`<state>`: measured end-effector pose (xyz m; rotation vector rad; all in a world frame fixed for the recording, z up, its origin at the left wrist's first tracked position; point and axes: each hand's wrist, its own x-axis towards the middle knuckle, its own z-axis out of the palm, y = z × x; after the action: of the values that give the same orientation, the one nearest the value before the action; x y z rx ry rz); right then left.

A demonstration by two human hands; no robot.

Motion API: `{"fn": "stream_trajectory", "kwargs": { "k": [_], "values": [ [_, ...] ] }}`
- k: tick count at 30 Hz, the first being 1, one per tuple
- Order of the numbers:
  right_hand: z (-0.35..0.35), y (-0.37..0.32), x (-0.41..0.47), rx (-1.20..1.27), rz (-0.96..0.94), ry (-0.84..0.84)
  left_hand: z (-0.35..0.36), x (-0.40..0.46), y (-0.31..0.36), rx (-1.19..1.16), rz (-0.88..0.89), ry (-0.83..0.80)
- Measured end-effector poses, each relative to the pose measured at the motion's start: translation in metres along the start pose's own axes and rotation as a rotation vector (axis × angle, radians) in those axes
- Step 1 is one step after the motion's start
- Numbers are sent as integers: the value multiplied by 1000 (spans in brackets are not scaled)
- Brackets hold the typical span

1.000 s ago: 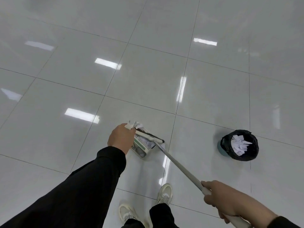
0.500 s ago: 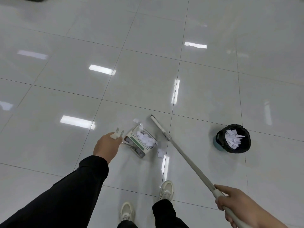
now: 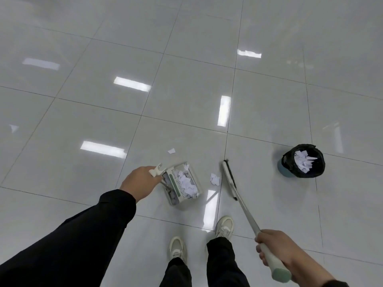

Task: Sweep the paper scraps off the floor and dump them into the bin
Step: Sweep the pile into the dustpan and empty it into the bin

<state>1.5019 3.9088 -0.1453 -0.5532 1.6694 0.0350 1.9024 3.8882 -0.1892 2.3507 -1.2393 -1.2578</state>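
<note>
My left hand (image 3: 139, 181) grips the short white handle of a white-and-green dustpan (image 3: 179, 184) that rests on the floor and holds several paper scraps. One crumpled scrap (image 3: 215, 179) lies just right of the pan, and a flat scrap (image 3: 171, 151) lies beyond it. My right hand (image 3: 275, 248) holds the long pale handle of the broom (image 3: 229, 179), whose narrow head rests on the floor right of the crumpled scrap. A small bin (image 3: 302, 160) with a black liner stands further right with paper in it.
The glossy grey tiled floor (image 3: 186, 90) spreads out on all sides with ceiling-light reflections. My two feet in pale sneakers (image 3: 223, 226) stand close behind the dustpan and broom.
The broom head has swung out of the dustpan to the right and now rests apart from it. A crumpled scrap now lies on the floor between pan and broom.
</note>
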Motion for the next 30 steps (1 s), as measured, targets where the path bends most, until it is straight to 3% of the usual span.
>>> {"fn": "stream_trajectory", "kwargs": {
  "k": [6, 11, 19, 25, 30],
  "values": [
    [58, 6, -26, -31, 9, -93, 28, -3, 0, 110, 1, 30],
    [46, -11, -64, -10, 74, -133, 26, -8, -4, 134, 4, 56],
    [17, -42, -123, -198, 24, -191, 16, -20, -33, 48, -4, 71],
    [44, -97, -89, -429, -103, -86, -5, -39, -75, -113, -149, 170],
    [90, -148, -8, -554, -231, -8, -22, -43, -109, -136, -225, 255]
  ]
}}
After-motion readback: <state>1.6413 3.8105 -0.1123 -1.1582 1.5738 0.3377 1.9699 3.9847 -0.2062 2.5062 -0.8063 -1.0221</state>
